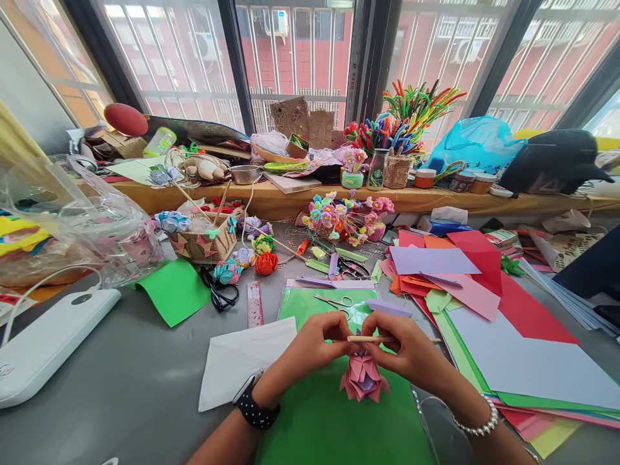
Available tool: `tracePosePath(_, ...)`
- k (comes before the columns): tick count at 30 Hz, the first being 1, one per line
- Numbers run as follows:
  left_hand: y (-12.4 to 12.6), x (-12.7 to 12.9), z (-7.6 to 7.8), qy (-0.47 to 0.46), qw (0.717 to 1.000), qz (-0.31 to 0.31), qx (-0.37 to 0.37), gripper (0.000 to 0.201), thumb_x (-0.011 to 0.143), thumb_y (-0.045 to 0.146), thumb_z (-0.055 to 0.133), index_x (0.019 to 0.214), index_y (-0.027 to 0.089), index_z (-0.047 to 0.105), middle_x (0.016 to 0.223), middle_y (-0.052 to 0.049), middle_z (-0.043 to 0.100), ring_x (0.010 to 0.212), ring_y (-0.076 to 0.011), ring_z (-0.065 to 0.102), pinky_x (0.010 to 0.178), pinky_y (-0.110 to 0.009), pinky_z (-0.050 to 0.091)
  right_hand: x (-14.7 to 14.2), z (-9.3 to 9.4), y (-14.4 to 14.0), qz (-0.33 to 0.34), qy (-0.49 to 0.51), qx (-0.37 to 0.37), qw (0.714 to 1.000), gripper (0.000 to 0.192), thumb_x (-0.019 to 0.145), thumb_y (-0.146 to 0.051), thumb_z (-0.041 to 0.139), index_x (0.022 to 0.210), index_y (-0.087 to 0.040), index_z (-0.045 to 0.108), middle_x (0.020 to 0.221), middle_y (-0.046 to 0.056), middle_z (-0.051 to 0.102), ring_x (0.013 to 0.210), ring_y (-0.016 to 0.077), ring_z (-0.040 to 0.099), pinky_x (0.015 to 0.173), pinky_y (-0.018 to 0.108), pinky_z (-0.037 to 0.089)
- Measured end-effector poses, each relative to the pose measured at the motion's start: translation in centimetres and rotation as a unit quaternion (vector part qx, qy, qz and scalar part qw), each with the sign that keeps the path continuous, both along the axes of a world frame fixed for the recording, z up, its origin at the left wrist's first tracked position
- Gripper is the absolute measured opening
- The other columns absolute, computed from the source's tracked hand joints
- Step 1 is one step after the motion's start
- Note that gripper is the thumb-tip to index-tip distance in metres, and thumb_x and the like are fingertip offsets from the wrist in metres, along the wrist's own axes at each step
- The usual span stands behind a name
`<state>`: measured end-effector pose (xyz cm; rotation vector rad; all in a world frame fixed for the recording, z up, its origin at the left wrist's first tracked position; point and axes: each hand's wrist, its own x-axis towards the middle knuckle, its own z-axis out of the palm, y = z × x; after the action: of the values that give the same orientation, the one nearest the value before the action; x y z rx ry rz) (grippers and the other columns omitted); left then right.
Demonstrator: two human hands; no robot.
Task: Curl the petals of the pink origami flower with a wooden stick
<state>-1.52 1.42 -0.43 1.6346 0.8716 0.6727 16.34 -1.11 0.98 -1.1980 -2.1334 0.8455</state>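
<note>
A pink folded paper flower (pixel 364 378) hangs below my two hands over a green sheet (pixel 334 420). My left hand (pixel 320 342) pinches the top of the flower, a black dotted watch on its wrist. My right hand (pixel 409 352), with a bead bracelet, grips a thin wooden stick (pixel 371 338) held level across the top of the flower. The flower's top is hidden by my fingers.
Small scissors (pixel 334 302) lie just beyond my hands. A stack of coloured paper sheets (pixel 484 303) spreads to the right. A white sheet (pixel 237 361), a ruler (pixel 254 303), black scissors (pixel 220 294) and a white device (pixel 53 342) lie left. Paper flowers and craft clutter fill the back.
</note>
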Motion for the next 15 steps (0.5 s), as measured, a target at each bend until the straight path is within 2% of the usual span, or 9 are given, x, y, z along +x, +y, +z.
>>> tracePosePath(6, 0.16, -0.49, 0.07, 0.019, 1.0, -0.02, 0.009, 0.011, 0.071, 0.023, 0.06, 0.072, 0.014, 0.054, 0.069, 0.001, 0.055, 0.066, -0.0113, 0.052, 0.061, -0.022, 0.04, -0.13, -0.68, 0.32, -0.005, -0.024, 0.029, 0.999, 0.006, 0.074, -0.011, 0.05, 0.074, -0.017, 0.052, 0.058, -0.006, 0.042, 0.047, 0.0065, 0.029, 0.043, 0.019, 0.021)
tracePosePath(11, -0.07, -0.58, 0.19, 0.053, 0.997, -0.021, 0.054, 0.01, 0.074, 0.024, 0.057, 0.072, 0.014, 0.056, 0.071, 0.0, 0.059, 0.07, -0.0131, 0.055, 0.065, -0.023, 0.042, 0.33, -0.16, 0.27, 0.021, -0.017, -0.016, 0.999, 0.007, 0.073, -0.013, 0.054, 0.078, -0.017, 0.052, 0.057, -0.007, 0.039, 0.047, 0.0063, 0.028, 0.042, 0.019, 0.021)
tracePosePath(15, -0.14, -0.79, 0.31, 0.049, 0.997, -0.047, 0.046, 0.012, 0.074, 0.025, 0.058, 0.076, 0.014, 0.054, 0.075, 0.0, 0.059, 0.072, -0.0131, 0.055, 0.066, -0.023, 0.042, 0.45, -0.06, 0.21, 0.027, -0.003, -0.037, 0.999, 0.003, 0.076, -0.017, 0.054, 0.078, -0.018, 0.051, 0.059, -0.006, 0.04, 0.047, 0.0066, 0.028, 0.042, 0.019, 0.02)
